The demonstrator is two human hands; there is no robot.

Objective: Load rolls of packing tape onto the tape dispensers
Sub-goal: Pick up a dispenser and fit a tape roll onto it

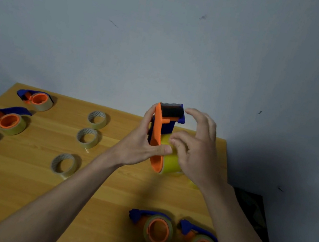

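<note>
Now, left grip [146, 140] clamped on dispenser [164, 126], right grip [194, 148] pinching its tape roll [171, 161].

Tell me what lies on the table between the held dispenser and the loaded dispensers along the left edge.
Head view: three loose tape rolls in a column on the table.

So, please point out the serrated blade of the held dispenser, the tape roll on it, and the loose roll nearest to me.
serrated blade [171, 104], head view, toothed top edge.
yellowish tape roll [171, 162], head view, outer wound surface.
nearest loose roll [57, 161], head view, patterned inner core.
</note>
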